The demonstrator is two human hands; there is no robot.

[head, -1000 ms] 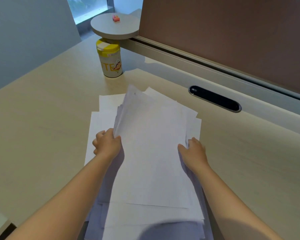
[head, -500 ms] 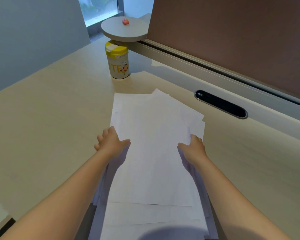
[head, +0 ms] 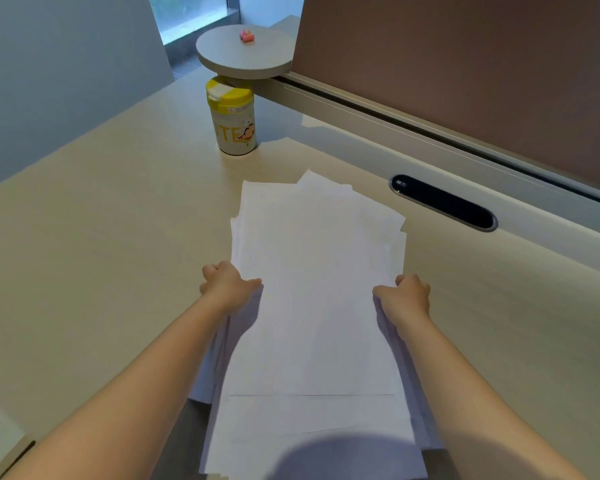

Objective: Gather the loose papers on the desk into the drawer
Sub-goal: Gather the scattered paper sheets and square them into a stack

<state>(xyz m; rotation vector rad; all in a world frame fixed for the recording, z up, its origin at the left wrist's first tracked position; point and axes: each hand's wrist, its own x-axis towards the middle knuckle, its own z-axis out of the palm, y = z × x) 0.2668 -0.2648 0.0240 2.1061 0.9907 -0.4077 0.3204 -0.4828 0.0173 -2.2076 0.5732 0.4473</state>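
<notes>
Squared up since earlier, your papers (head: 312, 289) near the canister (head: 234, 121) stay floppy; left hand (head: 227, 287) and right hand (head: 407, 296) pinch their side edges

Lower edge of the paper stack (head: 312, 306) is cut off by the frame; fingertips of both hands lie hidden beneath its sides. Canister (head: 234, 123) lettering is partly turned away; small pink object (head: 247, 36) is unidentifiable.

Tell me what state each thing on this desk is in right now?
Paper stack: gathered, edges uneven, overhanging the desk's near edge.
Left hand: closed on the stack's left edge.
Right hand: closed on the right edge.
Yellow-lidded canister: upright, lid shut.
Desk: drawer not visible.
</notes>
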